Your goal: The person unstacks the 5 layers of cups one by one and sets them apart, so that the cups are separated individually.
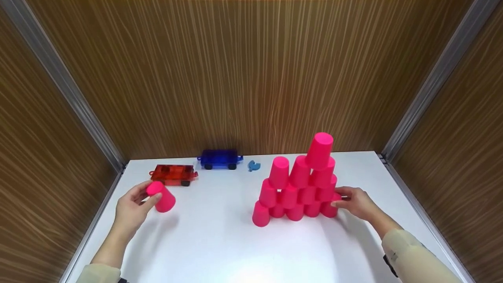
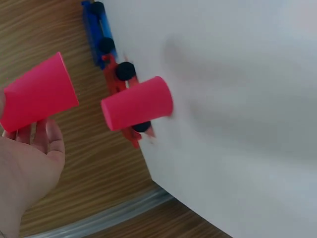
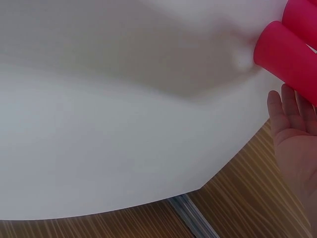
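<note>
On the left side of the white tabletop (image 1: 220, 243), the left hand (image 1: 131, 208) curls its fingers and thumb around a single pink cup (image 1: 161, 196), holding it upside down and tilted, its closed base toward the back wall and its open mouth toward the tabletop; whether the rim touches the surface cannot be told. In the left wrist view this cup (image 2: 37, 94) lies against the fingers (image 2: 47, 139), and a second pink cup (image 2: 137, 103) shows beyond it, in front of the toy cars. Just behind the held cup sits a red toy car (image 1: 173, 174) with black wheels, and farther back, near the wood-grain wall, stand a blue toy car (image 1: 220, 158) and a small blue piece (image 1: 254, 166). Well apart to the right rises a pyramid of pink cups (image 1: 298, 184), all upside down, stacked in rows with one cup at the top. The right hand (image 1: 355, 202) rests at the pyramid's lower right corner, its fingers relaxed and straight, the fingertips touching the outermost bottom cup (image 1: 329, 209) without closing round it. The right wrist view shows the open palm (image 3: 297, 144) just beside the sides of the pink cups.
</note>
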Motion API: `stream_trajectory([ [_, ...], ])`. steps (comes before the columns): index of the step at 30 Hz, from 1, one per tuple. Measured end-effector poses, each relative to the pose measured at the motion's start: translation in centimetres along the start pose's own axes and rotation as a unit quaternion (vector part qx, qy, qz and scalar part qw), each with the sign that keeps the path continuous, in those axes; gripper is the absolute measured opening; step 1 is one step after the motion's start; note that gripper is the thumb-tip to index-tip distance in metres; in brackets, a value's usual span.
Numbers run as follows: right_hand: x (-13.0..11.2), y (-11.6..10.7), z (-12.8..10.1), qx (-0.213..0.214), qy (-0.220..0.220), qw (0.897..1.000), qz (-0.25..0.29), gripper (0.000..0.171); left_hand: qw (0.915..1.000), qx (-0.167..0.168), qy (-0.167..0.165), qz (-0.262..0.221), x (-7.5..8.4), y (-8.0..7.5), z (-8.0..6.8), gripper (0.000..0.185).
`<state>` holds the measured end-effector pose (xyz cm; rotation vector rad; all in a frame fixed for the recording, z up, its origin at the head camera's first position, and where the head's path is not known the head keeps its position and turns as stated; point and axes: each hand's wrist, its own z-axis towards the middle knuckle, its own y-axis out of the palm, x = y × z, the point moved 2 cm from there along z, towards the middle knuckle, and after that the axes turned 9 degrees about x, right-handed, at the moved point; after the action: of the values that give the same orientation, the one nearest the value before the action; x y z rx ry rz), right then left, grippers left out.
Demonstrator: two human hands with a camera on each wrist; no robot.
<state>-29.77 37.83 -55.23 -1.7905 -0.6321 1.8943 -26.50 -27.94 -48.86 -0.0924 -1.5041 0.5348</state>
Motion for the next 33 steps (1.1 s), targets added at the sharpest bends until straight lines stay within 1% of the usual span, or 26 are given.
stream_trajectory([
  [3,0.0,0.0,0.0,0.0,0.002,1.0,0.002,0.059,0.9999,0.006,-0.012,0.002,-1.1,-0.4,-0.2,0.08],
  [8,0.0,0.1,-0.1,-0.002,0.012,1.0,0.006,0.06,0.9988,0.015,-0.042,0.02,-2.8,-0.7,-0.3,0.081],
  [14,0.0,0.1,0.0,0.003,0.015,1.0,0.001,0.058,0.9968,0.011,-0.075,0.026,-5.3,-0.8,-0.2,0.082],
  [18,-0.1,0.1,0.0,0.004,0.003,1.0,-0.003,0.057,0.9959,0.006,-0.088,0.019,-6.8,-0.7,-0.2,0.08],
  [22,0.0,0.1,0.0,0.005,-0.004,1.0,-0.002,0.056,0.9955,0.005,-0.094,0.008,-7.6,-0.5,-0.2,0.078],
  [27,0.0,0.0,-0.1,0.006,0.001,1.0,-0.005,0.057,0.9942,-0.001,-0.107,-0.006,-8.5,0.1,0.0,0.079],
  [33,-0.1,0.1,-0.1,0.005,0.001,1.0,0.003,0.057,0.993,0.005,-0.117,-0.014,-9.4,0.4,0.2,0.077],
])
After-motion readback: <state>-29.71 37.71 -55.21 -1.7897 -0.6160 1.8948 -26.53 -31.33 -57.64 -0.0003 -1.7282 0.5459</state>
